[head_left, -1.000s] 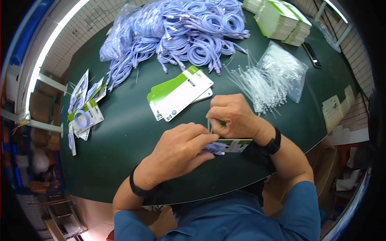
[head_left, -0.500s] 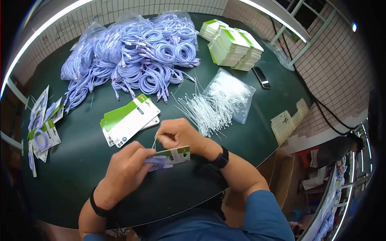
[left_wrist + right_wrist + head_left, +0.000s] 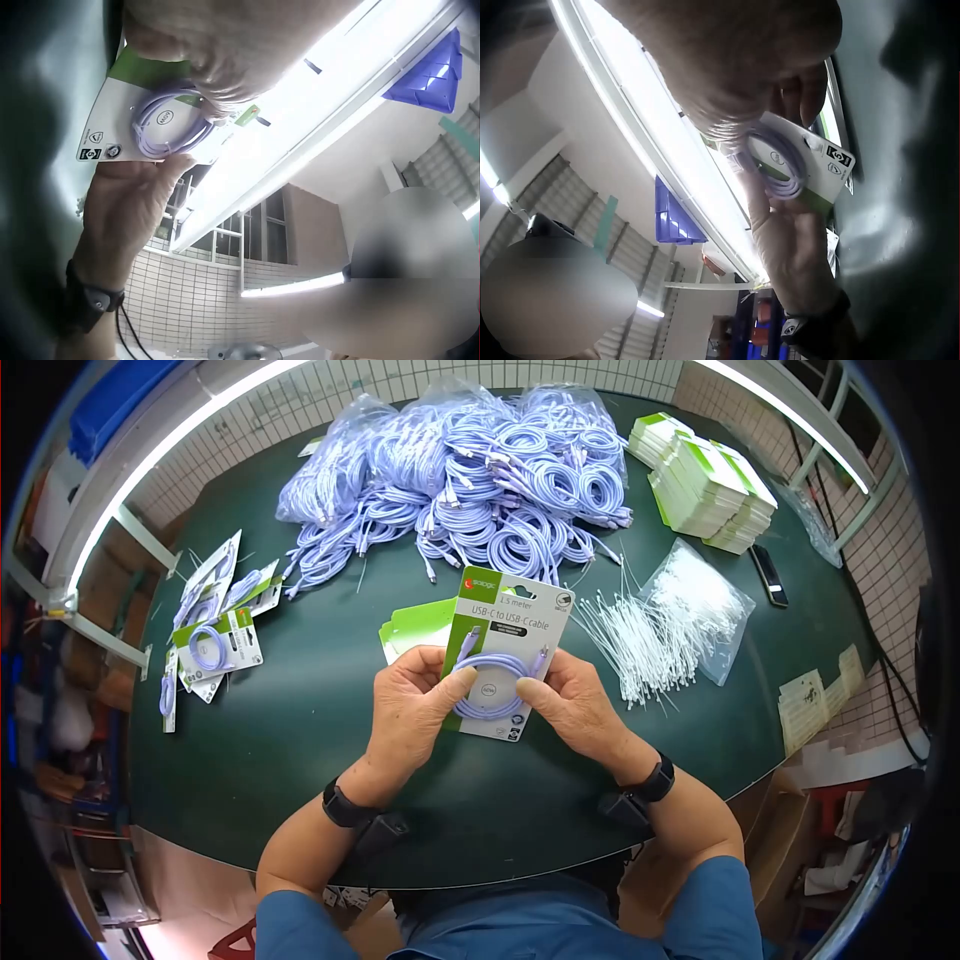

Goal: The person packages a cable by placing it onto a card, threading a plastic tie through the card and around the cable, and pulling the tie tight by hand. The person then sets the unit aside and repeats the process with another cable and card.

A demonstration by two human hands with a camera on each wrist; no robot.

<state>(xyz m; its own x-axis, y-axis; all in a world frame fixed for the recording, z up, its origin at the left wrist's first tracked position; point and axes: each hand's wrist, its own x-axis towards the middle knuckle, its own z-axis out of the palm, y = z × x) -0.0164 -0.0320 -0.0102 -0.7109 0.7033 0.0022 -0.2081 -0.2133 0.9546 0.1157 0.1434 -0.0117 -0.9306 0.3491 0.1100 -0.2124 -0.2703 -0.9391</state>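
Observation:
In the head view, a white and green packaging card [image 3: 515,610] printed "USB-C to USB-C cable" is held up, its face toward the camera. A coiled lilac cable [image 3: 490,712] lies against its lower half, plugs pointing up. My left hand [image 3: 408,705] pinches the card's left side, thumb on the coil. From the right, my right hand [image 3: 582,705] grips the other side, its thumb also on the coil. Fingers of both hands are hidden behind the card. The left wrist view shows the coil [image 3: 144,127] close to both thumbs.
Behind the held card lie green and white cards [image 3: 415,625]. A heap of lilac cables [image 3: 450,480] fills the back. White cable ties [image 3: 640,650] spill beside a plastic bag [image 3: 730,635]. Carded cables [image 3: 210,650] lie left; card stacks [image 3: 700,490] and a phone [image 3: 769,575] stand right.
The card was held low and edge-on, with the right hand pulling at a cable tie. Now both hands hold it raised and face-on. The head view has swung about too.

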